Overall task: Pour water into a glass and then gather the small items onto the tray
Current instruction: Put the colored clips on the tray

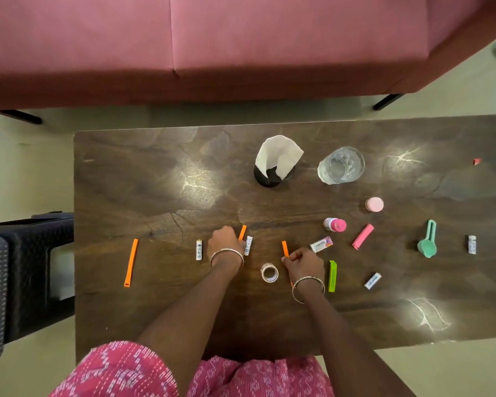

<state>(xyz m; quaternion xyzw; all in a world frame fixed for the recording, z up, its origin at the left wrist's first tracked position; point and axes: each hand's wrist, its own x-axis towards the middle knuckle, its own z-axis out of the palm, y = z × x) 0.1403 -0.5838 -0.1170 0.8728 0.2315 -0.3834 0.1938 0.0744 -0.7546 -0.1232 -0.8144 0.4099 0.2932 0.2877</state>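
Two hands sit apart over a dark wooden table (155,310), seen from above. The left hand (225,243) curls its fingers on a short orange strip (242,232). The right hand (302,263) pinches a second orange strip (285,248). Both strips point away from the person, slightly tilted. A roll of tape (269,272) lies between the wrists, nearer the right hand. A longer orange strip (131,262) lies well to the left of the left hand, its long axis also running away from the person, so the left hand is nearer it. The glass (341,165) stands beyond the right hand and looks to hold water. No tray is in view, so where the strips should go cannot be told.
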